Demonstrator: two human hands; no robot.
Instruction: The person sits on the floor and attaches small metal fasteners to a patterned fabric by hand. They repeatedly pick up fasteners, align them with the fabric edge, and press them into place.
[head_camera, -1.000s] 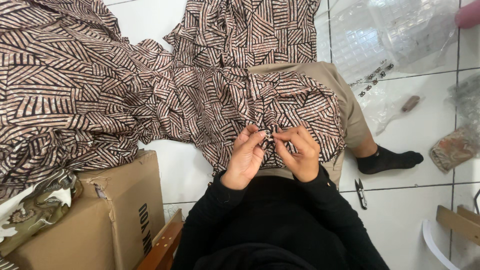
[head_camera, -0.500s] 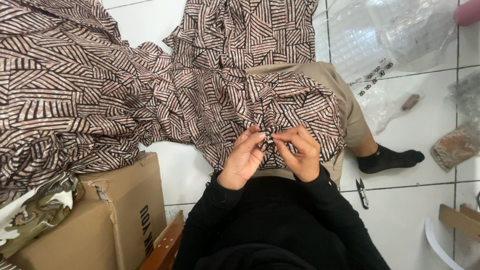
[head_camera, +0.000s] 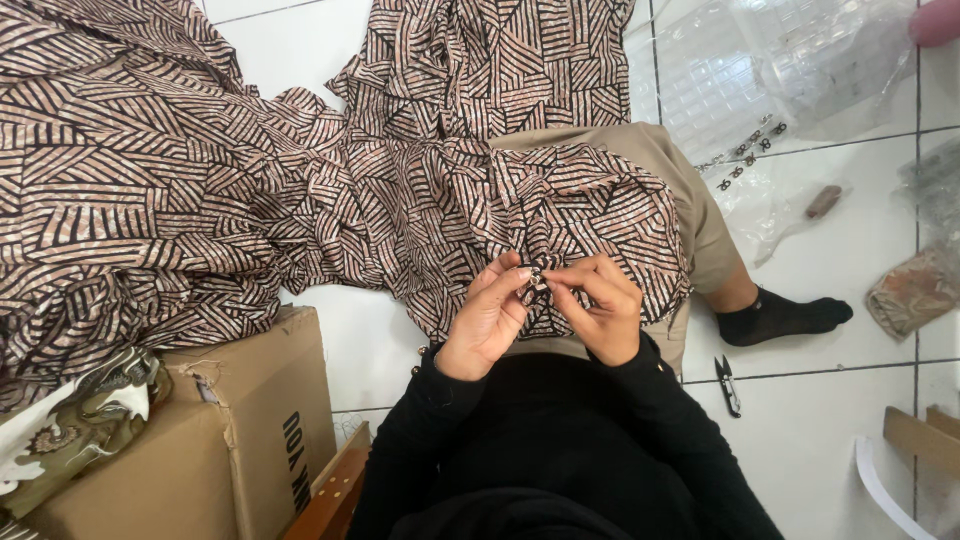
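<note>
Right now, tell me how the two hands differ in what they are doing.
The left hand is turned palm-up, its fingers curled to pinch a small metal fastener; the right hand shows its back and knuckles, fingertips meeting the fastener from the other side. Both rest on the striped fabric and wear black sleeves.

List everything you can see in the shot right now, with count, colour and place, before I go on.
Patterned cloth: one, brown with black and cream stripes, spread over the floor and lap.
Small clasp: one, metallic, pinched between both hands' fingertips.
Cardboard box: one, tan, lower left.
Floral cloth: one, olive and cream, on the box.
Clear plastic bags: several, upper right.
Thread snips: one, black, on the floor at right.
Tiled floor: white.
Sock: one, black, right.
Left hand: on the clasp.
Right hand: on the clasp.
</note>
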